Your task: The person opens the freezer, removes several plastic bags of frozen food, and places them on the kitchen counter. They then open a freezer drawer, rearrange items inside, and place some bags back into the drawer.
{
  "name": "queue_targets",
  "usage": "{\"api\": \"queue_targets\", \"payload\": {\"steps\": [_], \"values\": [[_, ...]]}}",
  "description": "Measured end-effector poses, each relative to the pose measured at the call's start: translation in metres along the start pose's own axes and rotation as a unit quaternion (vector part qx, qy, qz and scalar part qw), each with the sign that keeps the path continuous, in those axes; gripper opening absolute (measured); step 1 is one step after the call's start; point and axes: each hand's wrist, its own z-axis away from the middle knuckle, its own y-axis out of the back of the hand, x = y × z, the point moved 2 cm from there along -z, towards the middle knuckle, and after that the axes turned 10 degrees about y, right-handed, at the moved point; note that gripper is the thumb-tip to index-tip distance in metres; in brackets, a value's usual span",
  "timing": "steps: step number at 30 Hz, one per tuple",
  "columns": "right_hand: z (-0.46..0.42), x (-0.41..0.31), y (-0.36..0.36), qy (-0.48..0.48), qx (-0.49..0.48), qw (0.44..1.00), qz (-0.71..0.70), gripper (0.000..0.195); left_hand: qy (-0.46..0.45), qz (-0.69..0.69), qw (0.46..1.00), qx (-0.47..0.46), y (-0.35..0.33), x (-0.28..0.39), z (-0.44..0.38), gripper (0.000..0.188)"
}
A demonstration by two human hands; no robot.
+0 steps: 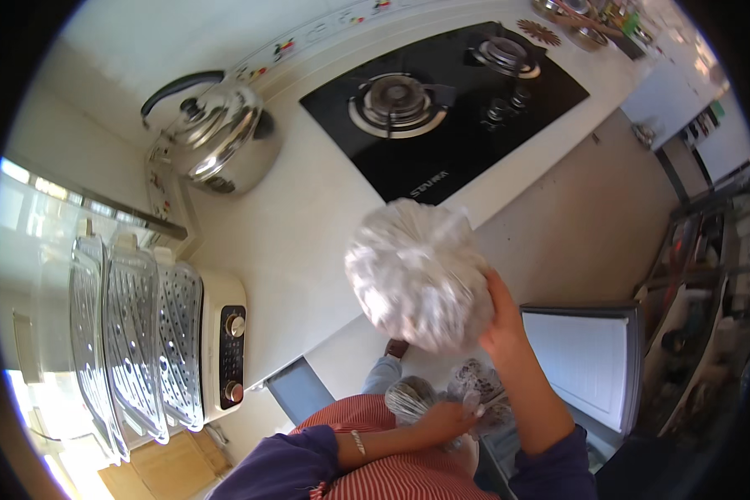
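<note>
My right hand (pixel 500 312) grips the right side of a large, rounded clear plastic bag (pixel 419 275) with pale, crinkled contents. It is raised before me, overlapping the counter's front edge in the view. Close to my waist, my left hand (pixel 447 420) is closed on the gathered necks of smaller plastic bags. One of these, a bag (pixel 410 399) with thin strand-like contents, hangs to the left. A bag of dark, speckled pieces (pixel 475 380) sits just beyond the hand. What exactly the bags contain cannot be made out.
A black two-burner gas hob (pixel 437 156) is set in the white countertop (pixel 300 262). Left of it stands a steel kettle (pixel 225 137), and nearer, a tiered electric steamer (pixel 222 344). An appliance door (pixel 575 362) stands open at right, beside a loaded rack (pixel 694 337).
</note>
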Motion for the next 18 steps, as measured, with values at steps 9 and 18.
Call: {"api": "queue_targets", "payload": {"steps": [9,18], "values": [[-0.153,0.056,-0.094,-0.072,-0.065,0.989,0.116,0.040,-0.053,0.056,0.989,0.128,0.122,0.036,0.083,0.026],[-0.214,0.102,-0.109,-0.101,-0.081,0.971,0.199,0.051,-0.024,0.330,0.896,0.296,0.243,0.060,0.150,0.008]]}}
